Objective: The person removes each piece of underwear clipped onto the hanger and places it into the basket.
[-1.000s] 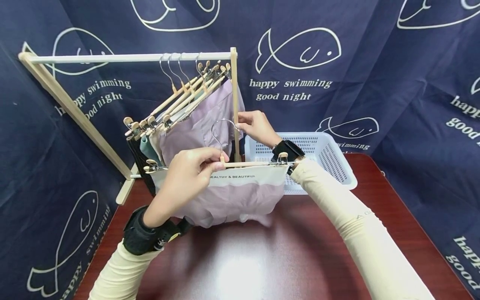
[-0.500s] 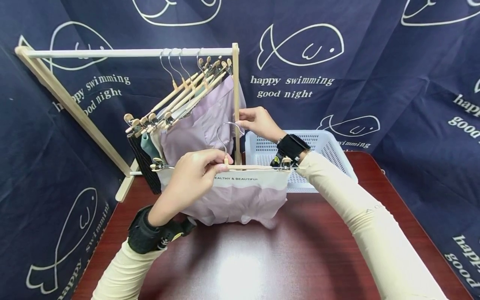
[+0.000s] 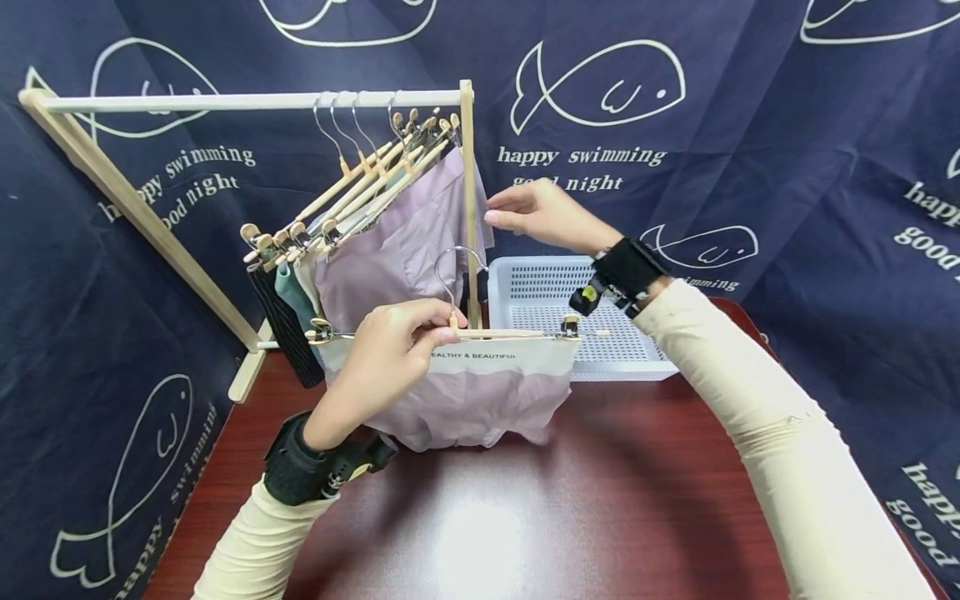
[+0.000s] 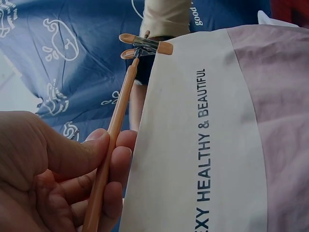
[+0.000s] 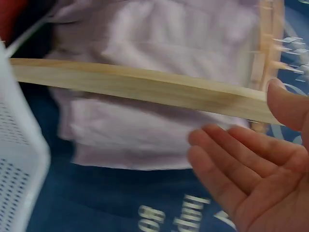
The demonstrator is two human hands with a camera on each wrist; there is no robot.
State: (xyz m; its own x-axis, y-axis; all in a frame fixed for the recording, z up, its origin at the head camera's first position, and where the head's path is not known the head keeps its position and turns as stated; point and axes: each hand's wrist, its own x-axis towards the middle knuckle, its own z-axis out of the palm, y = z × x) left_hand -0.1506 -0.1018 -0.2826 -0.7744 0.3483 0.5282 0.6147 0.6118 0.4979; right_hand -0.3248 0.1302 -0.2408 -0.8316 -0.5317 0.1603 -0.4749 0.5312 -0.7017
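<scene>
My left hand (image 3: 393,342) grips a wooden clip hanger (image 3: 495,333) near its middle, below the metal hook (image 3: 441,271). In the left wrist view, thumb and fingers curl round the hanger bar (image 4: 113,128). From its clips hangs a lilac garment (image 3: 480,400) with a white waistband (image 4: 188,140) lettered "HEALTHY & BEAUTIFUL". My right hand (image 3: 551,215) is beside the rack's right post (image 3: 470,192), with fingers extended and nothing held. In the right wrist view the thumb lies close to that wooden post (image 5: 145,87); whether it touches is unclear.
The clothes rack (image 3: 255,102) stands at the left on the table (image 3: 600,483). Several clip hangers with garments, including a lilac one (image 3: 405,242) and a black striped one (image 3: 281,321), hang on its rod. A pale blue basket (image 3: 525,267) sits behind at the right.
My right hand has left the hook and moved up and right, its fingers straightening. The left hand still holds the hanger, almost in the same place.
</scene>
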